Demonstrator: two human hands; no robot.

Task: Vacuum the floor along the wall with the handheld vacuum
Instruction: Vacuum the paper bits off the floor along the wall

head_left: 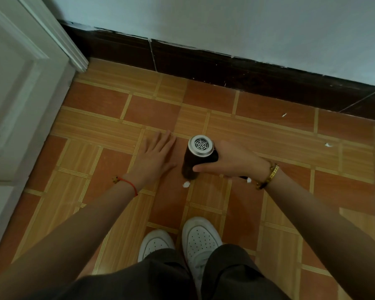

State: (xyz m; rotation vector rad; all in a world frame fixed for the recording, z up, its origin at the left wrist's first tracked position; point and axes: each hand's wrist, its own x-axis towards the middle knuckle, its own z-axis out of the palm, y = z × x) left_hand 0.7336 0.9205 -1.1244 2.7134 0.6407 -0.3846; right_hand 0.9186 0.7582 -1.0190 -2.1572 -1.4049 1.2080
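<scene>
The handheld vacuum (196, 155) is a dark cylinder with a silver vented end cap facing up at me, pointing nose-down at the tiled floor (108, 126). My right hand (232, 161) is wrapped around its body from the right. My left hand (155, 158) hovers flat with fingers spread just left of the vacuum, holding nothing. A white scrap (186, 184) lies on the floor right under the vacuum's nose, and another white scrap (249, 180) peeks out below my right wrist. The dark baseboard (214, 63) runs along the wall beyond.
A white door and frame (26, 83) stand at the left, meeting the baseboard in the corner. More white scraps (327, 145) lie on the floor at the right near the wall. My white shoes (200, 239) stand just behind the vacuum.
</scene>
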